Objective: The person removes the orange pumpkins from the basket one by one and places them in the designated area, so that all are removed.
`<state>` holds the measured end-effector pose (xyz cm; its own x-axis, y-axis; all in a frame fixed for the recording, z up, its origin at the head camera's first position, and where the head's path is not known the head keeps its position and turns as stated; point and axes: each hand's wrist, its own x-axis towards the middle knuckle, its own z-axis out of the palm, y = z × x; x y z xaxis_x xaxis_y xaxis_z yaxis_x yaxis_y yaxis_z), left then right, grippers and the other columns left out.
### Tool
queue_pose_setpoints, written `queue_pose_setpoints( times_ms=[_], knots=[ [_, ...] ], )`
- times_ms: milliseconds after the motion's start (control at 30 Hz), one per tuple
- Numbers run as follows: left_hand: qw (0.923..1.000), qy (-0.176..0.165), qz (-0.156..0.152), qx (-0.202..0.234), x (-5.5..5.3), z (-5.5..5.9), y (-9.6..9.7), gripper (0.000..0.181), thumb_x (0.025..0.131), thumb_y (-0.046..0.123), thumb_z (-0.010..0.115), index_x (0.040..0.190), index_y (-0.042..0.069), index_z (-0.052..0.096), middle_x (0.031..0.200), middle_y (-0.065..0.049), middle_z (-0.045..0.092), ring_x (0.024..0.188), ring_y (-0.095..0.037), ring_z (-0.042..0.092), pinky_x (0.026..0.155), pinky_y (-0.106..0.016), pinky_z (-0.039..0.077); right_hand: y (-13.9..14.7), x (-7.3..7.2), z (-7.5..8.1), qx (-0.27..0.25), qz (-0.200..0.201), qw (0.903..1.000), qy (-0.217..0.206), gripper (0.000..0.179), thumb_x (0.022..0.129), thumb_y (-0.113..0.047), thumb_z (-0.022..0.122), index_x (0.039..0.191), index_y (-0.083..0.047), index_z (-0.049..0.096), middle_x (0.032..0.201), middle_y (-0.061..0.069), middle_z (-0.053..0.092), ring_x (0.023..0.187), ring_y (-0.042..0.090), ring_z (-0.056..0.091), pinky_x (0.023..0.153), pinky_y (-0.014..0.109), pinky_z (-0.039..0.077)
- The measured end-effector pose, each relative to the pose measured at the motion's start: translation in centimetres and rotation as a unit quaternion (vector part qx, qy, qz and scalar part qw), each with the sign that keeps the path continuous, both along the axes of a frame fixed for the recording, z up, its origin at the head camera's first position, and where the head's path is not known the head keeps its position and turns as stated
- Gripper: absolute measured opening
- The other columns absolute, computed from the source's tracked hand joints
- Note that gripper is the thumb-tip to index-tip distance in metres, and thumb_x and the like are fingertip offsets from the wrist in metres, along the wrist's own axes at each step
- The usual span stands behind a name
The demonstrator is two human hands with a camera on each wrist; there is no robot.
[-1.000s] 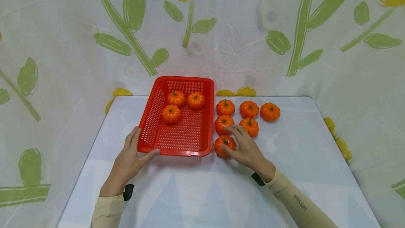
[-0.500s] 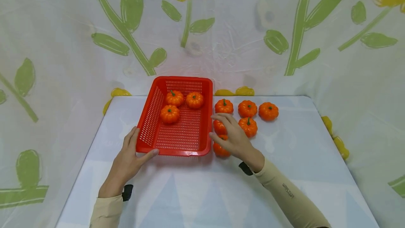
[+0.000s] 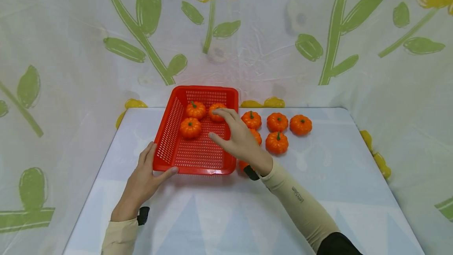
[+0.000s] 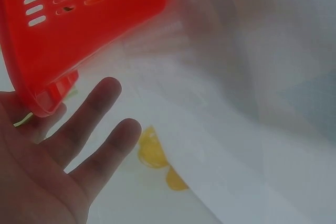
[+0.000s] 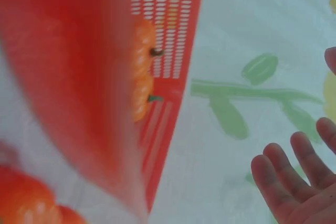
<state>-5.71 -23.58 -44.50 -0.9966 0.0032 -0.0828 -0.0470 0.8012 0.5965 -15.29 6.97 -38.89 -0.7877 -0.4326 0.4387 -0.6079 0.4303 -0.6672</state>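
A red plastic basket (image 3: 231, 164) with slotted walls stands on the table and holds three small orange pumpkins, one of them (image 3: 190, 128) nearest its middle. My left hand (image 3: 143, 180) rests at the near left corner, thumb along the front rim and fingers by the left side; in the left wrist view its fingers (image 4: 100, 103) stretch out straight. My right hand (image 3: 238, 135) reaches across the basket's right rim with thumb and fingers spread and nothing between them. One fingertip overlaps the back right pumpkin (image 3: 216, 112). The right wrist view shows loosely extended fingers (image 5: 273, 177).
Several more pumpkins sit right of the basket, including one at the right end (image 3: 301, 125) and one in front of the back row (image 3: 277, 143). My right forearm partly covers the nearest one (image 3: 242, 165). A flowered curtain (image 3: 265, 50) hangs behind the table (image 3: 318, 207).
My right hand has moved left, from above the near pumpkins right of the basket to over the basket's right side. The left hand, the basket and the pumpkins stay in place.
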Motion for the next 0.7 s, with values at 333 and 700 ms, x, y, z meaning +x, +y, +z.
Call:
queue_pose_setpoints(
  times_ms=[333,700],
  knots=[
    [0.9999,0.007,-0.005,0.008,0.0,0.0,0.0,0.116,0.086,0.070,0.066,0.164,0.015,0.000,0.169,-0.014,0.005,0.139,-0.047,0.037,0.103,-0.070,0.039,-5.2,-3.9,1.5,-0.039,0.028,0.9988,-0.004,0.068,0.091,-0.034,0.076,0.149,-0.018,0.044,0.146,-0.003,0.046,0.134,0.008,0.044,0.111,0.031,0.040],
    [0.9999,0.008,-0.008,0.011,0.0,-0.1,0.1,0.114,0.087,0.068,0.066,0.165,0.018,-0.001,0.169,-0.011,0.004,0.138,-0.044,0.040,0.100,-0.070,0.041,-10.0,-7.2,-0.6,-0.045,0.043,0.9953,-0.074,0.090,0.086,-0.038,0.081,0.158,-0.018,0.031,0.158,-0.002,0.034,0.143,0.009,0.030,0.116,0.033,0.033]
  ],
)
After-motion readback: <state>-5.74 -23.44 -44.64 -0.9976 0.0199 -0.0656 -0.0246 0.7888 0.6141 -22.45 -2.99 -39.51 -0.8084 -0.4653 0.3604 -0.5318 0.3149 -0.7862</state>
